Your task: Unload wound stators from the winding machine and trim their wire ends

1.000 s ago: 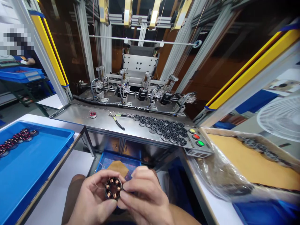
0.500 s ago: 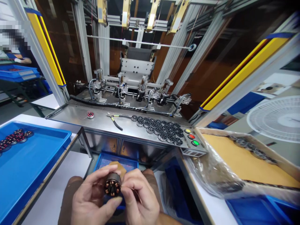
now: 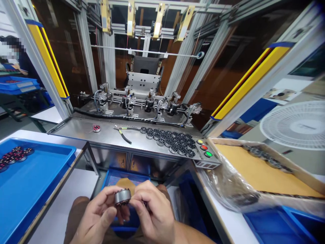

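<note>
Seemingly the batch is part done, reddish rings (image 3: 15, 156) lying in the left blue tray (image 3: 45, 173) and black rings (image 3: 174, 140) on the counter (image 3: 108, 135), while the left hand (image 3: 95, 217) grasps a metal ring (image 3: 123, 196) and the right hand (image 3: 156, 211) pinches closed at its edge.

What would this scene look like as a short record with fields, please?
Held part: wound stator, gripped by the left hand
Right hand: right hand, fingertips at the stator's edge
Bench tool: wire cutters, jaws pointing left
Bench parts: one red-marked stator; many dark stator cores
Buttons: yellow, red, green
Left side: blue tray holding stators
</note>
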{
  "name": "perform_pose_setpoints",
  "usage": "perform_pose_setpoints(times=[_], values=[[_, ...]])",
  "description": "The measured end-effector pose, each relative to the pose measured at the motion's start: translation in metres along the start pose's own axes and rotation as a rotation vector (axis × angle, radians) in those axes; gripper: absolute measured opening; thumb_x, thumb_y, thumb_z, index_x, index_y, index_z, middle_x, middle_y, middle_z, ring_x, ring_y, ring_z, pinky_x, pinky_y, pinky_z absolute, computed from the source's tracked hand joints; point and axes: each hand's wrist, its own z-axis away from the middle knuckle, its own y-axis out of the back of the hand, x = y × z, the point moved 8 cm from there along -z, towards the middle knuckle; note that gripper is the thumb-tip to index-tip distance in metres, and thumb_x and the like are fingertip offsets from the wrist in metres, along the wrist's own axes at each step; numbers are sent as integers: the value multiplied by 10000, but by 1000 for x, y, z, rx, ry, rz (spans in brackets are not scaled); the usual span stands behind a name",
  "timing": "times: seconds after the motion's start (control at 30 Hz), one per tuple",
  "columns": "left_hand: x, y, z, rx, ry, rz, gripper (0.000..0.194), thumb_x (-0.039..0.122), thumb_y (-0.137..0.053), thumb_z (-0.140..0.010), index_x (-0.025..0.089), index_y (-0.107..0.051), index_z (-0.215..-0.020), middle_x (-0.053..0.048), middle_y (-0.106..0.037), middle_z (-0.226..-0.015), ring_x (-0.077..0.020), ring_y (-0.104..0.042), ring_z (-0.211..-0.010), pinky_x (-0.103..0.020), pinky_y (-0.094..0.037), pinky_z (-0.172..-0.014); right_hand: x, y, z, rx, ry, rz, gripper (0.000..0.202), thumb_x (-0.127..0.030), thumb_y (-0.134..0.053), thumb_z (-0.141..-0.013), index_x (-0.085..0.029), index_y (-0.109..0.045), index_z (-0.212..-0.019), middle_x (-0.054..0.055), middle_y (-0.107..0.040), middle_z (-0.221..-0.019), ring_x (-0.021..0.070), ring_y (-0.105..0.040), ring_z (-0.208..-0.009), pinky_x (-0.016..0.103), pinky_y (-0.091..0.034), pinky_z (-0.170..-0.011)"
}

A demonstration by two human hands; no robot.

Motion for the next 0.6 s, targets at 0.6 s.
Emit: perform_pose_setpoints(times=[0.6], values=[[-3, -5, -6, -128, 30, 221, 602, 602, -860, -568, 228, -661, -995, -52, -698, -968, -196, -679, -908, -259, -539, -781, -4, 0, -8, -61, 54, -63, 169, -217, -532, -980, -172, -626, -847, 48, -652, -706, 134, -621, -662, 234, -517, -606]])
